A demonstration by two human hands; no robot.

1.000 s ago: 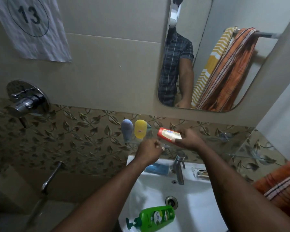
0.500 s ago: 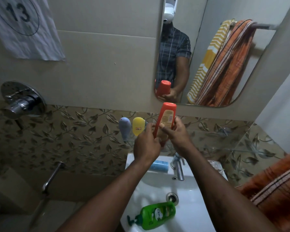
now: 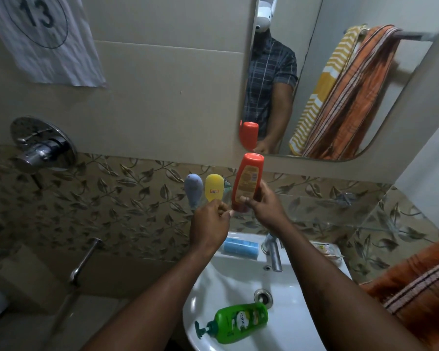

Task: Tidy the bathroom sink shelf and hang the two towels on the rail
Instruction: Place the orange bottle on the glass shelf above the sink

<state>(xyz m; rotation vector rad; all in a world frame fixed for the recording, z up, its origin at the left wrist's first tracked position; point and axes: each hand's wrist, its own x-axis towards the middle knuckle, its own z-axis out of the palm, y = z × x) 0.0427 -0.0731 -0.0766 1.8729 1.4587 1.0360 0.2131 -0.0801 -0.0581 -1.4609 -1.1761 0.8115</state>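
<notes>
My right hand (image 3: 266,206) grips an orange-red bottle (image 3: 247,183) and holds it upright in front of the glass shelf (image 3: 314,221). My left hand (image 3: 209,224) is curled, with its fingertips at the bottle's lower left end. Just left of it, a blue bottle (image 3: 193,190) and a yellow bottle (image 3: 214,191) stand on the shelf. A green pump bottle (image 3: 241,323) lies in the white sink (image 3: 302,325). A light blue tube (image 3: 241,247) lies on the sink's back rim. The mirror (image 3: 312,59) reflects a yellow towel (image 3: 322,89) and an orange towel (image 3: 360,97) hanging on a rail.
A chrome tap (image 3: 274,252) stands behind the basin, with a small packet (image 3: 327,249) to its right. An orange striped towel (image 3: 421,282) shows at the right edge. A shower mixer (image 3: 43,145) and a paper sign (image 3: 41,36) are on the left wall.
The orange-red bottle went from lying sideways in my hands to upright and higher, near the mirror's lower edge. My left hand has slid down to its base.
</notes>
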